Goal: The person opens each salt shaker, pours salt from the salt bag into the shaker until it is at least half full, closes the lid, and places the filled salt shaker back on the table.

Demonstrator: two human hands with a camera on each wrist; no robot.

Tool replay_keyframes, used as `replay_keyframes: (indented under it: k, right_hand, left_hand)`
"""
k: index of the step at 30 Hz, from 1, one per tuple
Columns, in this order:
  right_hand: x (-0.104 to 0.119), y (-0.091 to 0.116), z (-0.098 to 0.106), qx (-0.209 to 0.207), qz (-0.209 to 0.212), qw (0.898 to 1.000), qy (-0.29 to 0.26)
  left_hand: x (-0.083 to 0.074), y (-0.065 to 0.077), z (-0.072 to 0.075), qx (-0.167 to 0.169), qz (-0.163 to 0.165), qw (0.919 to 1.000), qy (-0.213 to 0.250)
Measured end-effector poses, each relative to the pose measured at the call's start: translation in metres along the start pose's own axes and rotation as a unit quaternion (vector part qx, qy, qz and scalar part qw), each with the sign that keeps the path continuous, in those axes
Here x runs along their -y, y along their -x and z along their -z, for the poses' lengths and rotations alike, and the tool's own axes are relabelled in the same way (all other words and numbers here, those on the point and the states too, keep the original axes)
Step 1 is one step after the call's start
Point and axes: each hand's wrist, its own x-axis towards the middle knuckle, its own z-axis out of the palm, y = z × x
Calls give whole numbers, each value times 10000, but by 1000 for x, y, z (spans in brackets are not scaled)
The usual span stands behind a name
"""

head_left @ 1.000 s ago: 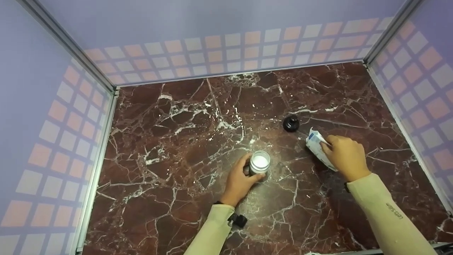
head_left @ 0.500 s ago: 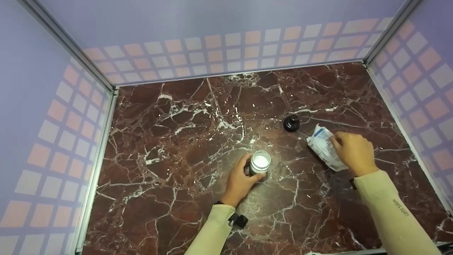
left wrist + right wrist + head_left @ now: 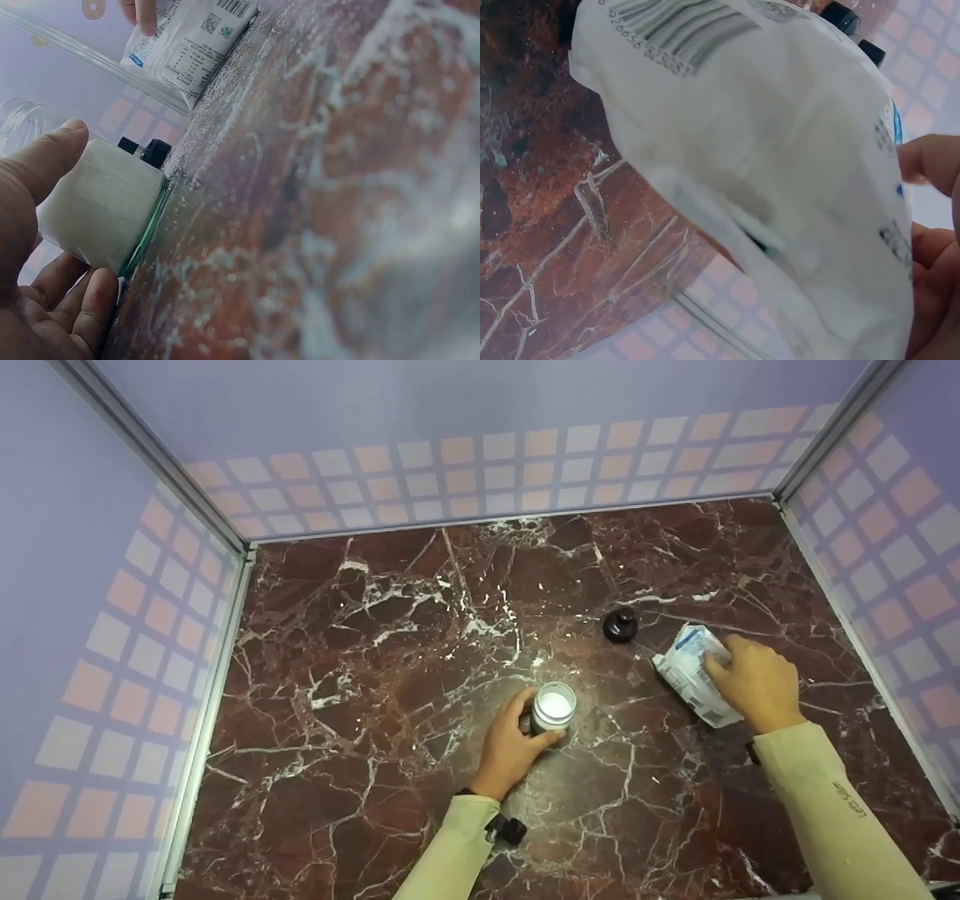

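My left hand (image 3: 510,746) grips a clear glass jar (image 3: 555,712) that stands upright on the table, thumb on one side and fingers on the other. In the left wrist view, white stuff fills much of the jar (image 3: 105,202) below its clear neck. My right hand (image 3: 757,682) holds a white and blue printed packet (image 3: 697,679) by its upper side, thumb on the front. Its lower edge is at the tabletop in the left wrist view. A barcode shows on the crumpled packet (image 3: 780,127) in the right wrist view, where most of the hand is out of frame.
A round black lid with a knob (image 3: 620,626) lies on the dark red marbled table (image 3: 337,795), beyond the jar and left of the packet. White specks are scattered over the tabletop. Pale purple panels with printed squares (image 3: 457,480) stand along the back and both sides.
My right hand has moved a little right and turned the packet, so more of its printed face shows. My left hand stays in place around the jar.
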Motion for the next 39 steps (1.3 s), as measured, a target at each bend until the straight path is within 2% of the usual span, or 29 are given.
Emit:
replay_keyframes:
  k: [4,11,13,18,20,22,28,32,39]
  right_hand:
    - [2,-1,7,162,-125,9997,-106]
    - [11,2,11,195,-116,9996,-178]
    - [14,3,10,141,-7,9998,-171]
    - [15,5,6,-312,534,9980,-154]
    - [12,4,7,-412,605,9972,-139]
    - [8,2,8,-353,482,9981,-115]
    - [-6,-4,11,240,-234,9994,-1]
    - [-13,-5,11,401,-537,9977,-24]
    - [-15,-2,14,659,-680,9955,-89]
  left_hand:
    - [-1,0,1,0,-11,10000,16]
    - [0,0,2,7,20,10000,31]
    - [1,0,2,4,14,10000,33]
    - [1,0,1,31,-16,9999,102]
    - [0,0,1,50,-30,9999,132]
    - [0,0,1,70,-39,9998,163]
    - [0,0,1,56,-45,9998,200]
    - [0,0,0,55,-35,9998,167]
    - [1,1,-1,58,-8,9999,101]
